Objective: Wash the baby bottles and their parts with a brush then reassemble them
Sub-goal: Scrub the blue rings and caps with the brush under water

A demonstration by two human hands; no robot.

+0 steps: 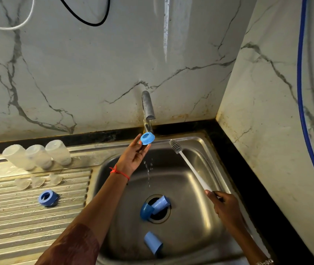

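Head cam: L grip pinched blue ring at fingertips, right under tap, water running thru. R grip curled round brush handle, bristles up, just right of ring. Blue caps lay in sink below both grips.

I can read no word, brand, number or sign anywhere here, not on the blue ring in my left hand, the brush in my right hand, the clear bottles or the sink.
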